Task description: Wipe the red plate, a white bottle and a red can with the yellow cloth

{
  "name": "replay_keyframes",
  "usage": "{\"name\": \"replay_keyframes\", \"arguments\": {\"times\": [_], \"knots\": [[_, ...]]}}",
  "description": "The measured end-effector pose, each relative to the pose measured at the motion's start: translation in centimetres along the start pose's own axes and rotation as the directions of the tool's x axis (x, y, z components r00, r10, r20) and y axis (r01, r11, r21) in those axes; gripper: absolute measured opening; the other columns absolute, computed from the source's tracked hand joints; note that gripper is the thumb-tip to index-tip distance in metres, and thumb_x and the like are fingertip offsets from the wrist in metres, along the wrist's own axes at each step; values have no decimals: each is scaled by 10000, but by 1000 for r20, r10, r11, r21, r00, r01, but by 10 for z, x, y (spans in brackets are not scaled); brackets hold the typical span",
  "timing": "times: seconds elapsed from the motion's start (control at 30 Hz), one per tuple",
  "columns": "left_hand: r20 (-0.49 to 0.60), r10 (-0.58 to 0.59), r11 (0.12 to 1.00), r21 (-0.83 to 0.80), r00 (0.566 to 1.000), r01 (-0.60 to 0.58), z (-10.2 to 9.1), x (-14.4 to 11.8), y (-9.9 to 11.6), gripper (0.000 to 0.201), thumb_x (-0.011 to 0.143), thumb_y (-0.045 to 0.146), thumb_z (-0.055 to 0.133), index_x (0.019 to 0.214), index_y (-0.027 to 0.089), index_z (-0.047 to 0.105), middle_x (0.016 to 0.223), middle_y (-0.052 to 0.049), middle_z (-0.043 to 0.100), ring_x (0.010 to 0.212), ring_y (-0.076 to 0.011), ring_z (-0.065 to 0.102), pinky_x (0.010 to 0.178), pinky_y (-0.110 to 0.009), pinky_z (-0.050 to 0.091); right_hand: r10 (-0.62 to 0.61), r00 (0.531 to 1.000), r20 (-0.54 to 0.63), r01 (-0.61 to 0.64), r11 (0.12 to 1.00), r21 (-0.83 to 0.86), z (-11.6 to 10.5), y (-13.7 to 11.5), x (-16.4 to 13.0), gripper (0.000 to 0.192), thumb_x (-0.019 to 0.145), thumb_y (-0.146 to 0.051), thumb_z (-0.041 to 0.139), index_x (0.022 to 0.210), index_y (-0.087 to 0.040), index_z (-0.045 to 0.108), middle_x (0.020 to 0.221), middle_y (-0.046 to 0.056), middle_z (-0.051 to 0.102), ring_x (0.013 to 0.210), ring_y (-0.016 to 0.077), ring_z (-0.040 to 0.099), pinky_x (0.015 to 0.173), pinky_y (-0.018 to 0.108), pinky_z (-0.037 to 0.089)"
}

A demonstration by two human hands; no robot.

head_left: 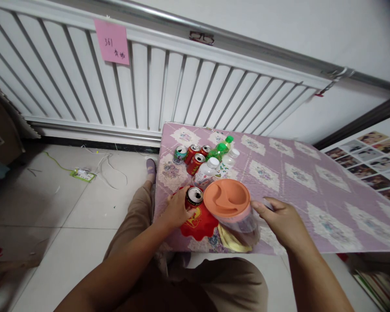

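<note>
Sitting right at the near edge of the bench [312,182], which has a pink patterned cloth over it, so everything we're handling is pulled in close. Our left hand [177,211] is curled round a dark drink can [194,196], top already open, fingers pressing its side. It stands on a red scalloped mat [198,223], probably so it doesn't mark the cloth.

Our right hand [286,223] is loosely open, fingertips touching the right side of a clear plastic jug [243,221] with an orange lid [226,198]. We can't tell if it's properly gripping or just steadying it. The jug sits just right of the can, nearly touching, and something yellow [234,245] is tucked under its near side.

Farther back, a cluster: a green-and-white can [180,154], three red cans [195,162], a green bottle [220,149] and two white-capped bottles [206,171], bunched tight as if parked out of the way. Behind it all is a white radiator [149,86] with a pink note [112,42].
</note>
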State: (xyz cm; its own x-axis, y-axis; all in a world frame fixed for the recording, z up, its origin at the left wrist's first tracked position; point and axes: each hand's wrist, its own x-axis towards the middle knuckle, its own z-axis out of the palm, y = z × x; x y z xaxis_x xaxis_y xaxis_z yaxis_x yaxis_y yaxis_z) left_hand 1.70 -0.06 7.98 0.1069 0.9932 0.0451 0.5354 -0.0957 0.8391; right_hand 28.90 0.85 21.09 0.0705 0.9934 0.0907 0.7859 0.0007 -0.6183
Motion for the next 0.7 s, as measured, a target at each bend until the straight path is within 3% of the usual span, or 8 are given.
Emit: {"name": "replay_keyframes", "arguments": {"times": [0.2, 0.7], "knots": [[2, 4, 1000, -2, 1000, -4, -1, 0, 1, 807, 764, 173, 771, 1467, 223, 379, 1499, -147, 525, 1413, -328, 472, 1202, -578, 272, 8, 999, -35, -8, 1000, 14, 1, -2, -1, 475, 677, -636, 694, 539, -239, 472, 532, -34, 424, 532, 135, 427, 478, 261, 365], [-15, 19, 1000, 0, 1000, -19, 0, 0, 0, 810, 752, 174, 771, 1464, 230, 389, 1477, -144, 544, 1393, -339, 491, 1181, -590, 302, -22, 1000, 6, 22, 1000, 17, 1, -2, -3, 487, 740, -641, 647, 550, -228, 470, 541, -45, 379, 540, 121, 376, 486, 251, 325]]}}
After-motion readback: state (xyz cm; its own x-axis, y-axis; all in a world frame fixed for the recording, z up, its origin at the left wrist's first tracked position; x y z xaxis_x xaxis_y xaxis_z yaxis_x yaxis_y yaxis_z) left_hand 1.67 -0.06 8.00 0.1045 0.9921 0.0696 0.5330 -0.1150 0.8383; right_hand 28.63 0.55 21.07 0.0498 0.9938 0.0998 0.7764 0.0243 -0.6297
